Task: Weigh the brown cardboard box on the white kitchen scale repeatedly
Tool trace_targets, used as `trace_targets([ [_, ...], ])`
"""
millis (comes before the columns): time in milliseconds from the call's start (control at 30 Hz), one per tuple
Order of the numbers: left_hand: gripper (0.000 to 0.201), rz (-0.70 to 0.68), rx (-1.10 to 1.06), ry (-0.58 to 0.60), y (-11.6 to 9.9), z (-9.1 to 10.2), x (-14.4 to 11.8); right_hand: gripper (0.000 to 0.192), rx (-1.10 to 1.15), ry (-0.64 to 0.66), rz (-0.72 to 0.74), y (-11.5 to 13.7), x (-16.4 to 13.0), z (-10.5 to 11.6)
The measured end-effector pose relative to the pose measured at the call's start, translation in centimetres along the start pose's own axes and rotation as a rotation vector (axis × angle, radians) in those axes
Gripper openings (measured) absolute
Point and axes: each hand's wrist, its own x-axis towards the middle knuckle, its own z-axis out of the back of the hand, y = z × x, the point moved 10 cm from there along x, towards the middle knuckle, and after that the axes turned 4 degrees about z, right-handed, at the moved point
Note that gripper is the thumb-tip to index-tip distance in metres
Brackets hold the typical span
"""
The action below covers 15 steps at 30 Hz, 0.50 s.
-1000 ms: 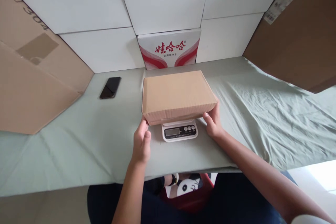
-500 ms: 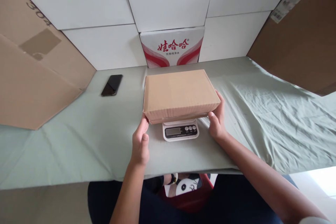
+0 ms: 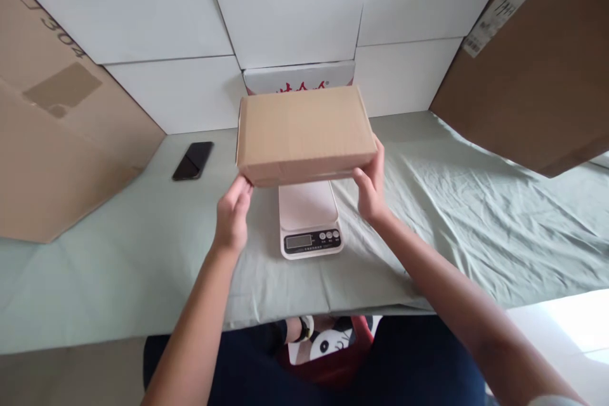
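Note:
A closed brown cardboard box point(image 3: 304, 130) hangs raised above the table, held between both hands. My left hand point(image 3: 233, 210) grips its near left corner, with the fingertips tucked under the bottom edge. At the near right corner my right hand point(image 3: 372, 187) holds it, thumb on the front and fingers along the side. Below and nearer to me, a white kitchen scale point(image 3: 309, 222) rests on the cloth. Its front panel has a small display and round buttons; the display's reading cannot be made out. The box hides the back of the scale's platform.
A black phone point(image 3: 193, 160) lies left on the green cloth point(image 3: 133, 266). Big cardboard panels stand at the left point(image 3: 71, 120) and right point(image 3: 528, 70). White boxes point(image 3: 295, 6) form the back, with a red-lettered carton point(image 3: 266, 80) partly hidden behind the held box.
Both hands have lifted the box up and away from me. More of the scale's platform now shows, and the box covers most of the red-lettered carton.

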Motion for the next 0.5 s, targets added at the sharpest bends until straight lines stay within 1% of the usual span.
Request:
trace_targets([
  [67, 0.08, -0.002, -0.017, 0.045, 1.1, -1.3, 3.8, 0.081, -0.006, 0.001, 0.036, -1.8, 2.6, -0.9],
  [100, 0.079, 0.001, -0.015, 0.066, 2.1, -2.0, 5.4, 0.084, -0.008, 0.007, 0.026, -3.3, 3.5, -1.4],
  [133, 0.079, 0.009, -0.017, 0.069, 3.2, -2.4, 6.8, 0.087, -0.002, 0.011, -0.004, -5.1, 4.2, -2.0],
  [167, 0.079, 0.025, -0.017, 0.046, 4.6, -2.5, 7.9, 0.089, 0.013, 0.003, -0.039, -6.9, 4.6, -2.4],
  [200, 0.078, 0.051, -0.007, 0.033, 5.9, -2.7, 8.6, 0.091, 0.023, -0.001, -0.076, -8.7, 4.8, -2.7],
  [267, 0.078, 0.101, -0.017, 0.006, 8.2, -2.6, 9.2, 0.09, 0.032, 0.009, -0.132, -11.2, 4.5, -3.2],
  [333, 0.078, 0.13, -0.043, 0.004, 9.5, -2.5, 9.1, 0.086, 0.046, 0.034, -0.161, -12.6, 4.0, -3.6],
  [433, 0.078, 0.145, -0.043, 0.021, 9.9, -2.3, 8.9, 0.08, 0.081, 0.05, -0.192, -13.4, 3.5, -3.6],
  [500, 0.077, 0.15, -0.029, 0.013, 9.9, -2.0, 9.0, 0.082, 0.098, 0.033, -0.226, -13.9, 3.3, -3.2],
])
